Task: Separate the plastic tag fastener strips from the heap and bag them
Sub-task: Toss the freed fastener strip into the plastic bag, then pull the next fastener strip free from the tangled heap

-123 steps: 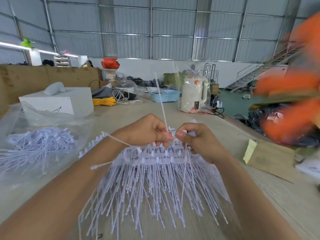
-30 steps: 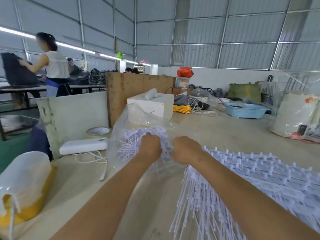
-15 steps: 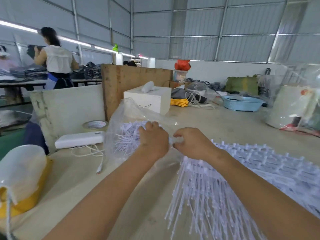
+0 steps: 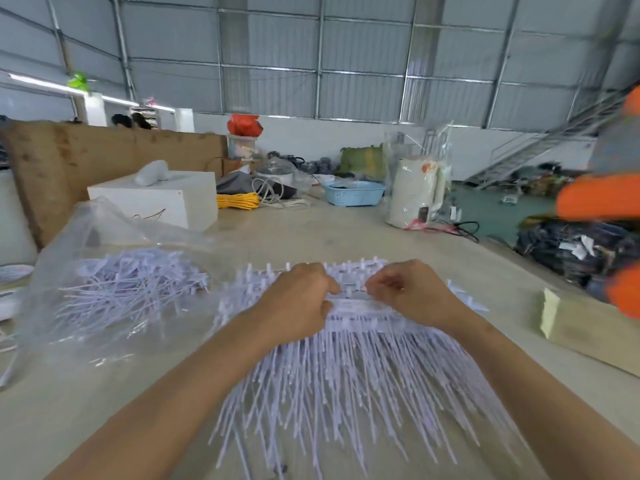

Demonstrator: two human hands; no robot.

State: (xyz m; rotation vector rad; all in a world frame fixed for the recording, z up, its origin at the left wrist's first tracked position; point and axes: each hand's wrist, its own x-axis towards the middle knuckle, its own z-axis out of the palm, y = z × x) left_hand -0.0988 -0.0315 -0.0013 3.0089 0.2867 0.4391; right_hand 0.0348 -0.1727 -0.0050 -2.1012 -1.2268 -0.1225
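Our left hand [image 4: 299, 299] and right hand [image 4: 405, 294] seemingly pinch a strip at the heap's [image 4: 346, 382] top; next, peel it free toward the bag [image 4: 104, 271] at nine o'clock.

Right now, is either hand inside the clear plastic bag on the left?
No: the left hand and right hand grip the white fastener heap, beside the clear plastic bag.

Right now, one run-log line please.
left hand: pinching heap | right hand: pinching heap | bag: left, holds loose strips | phase: separating
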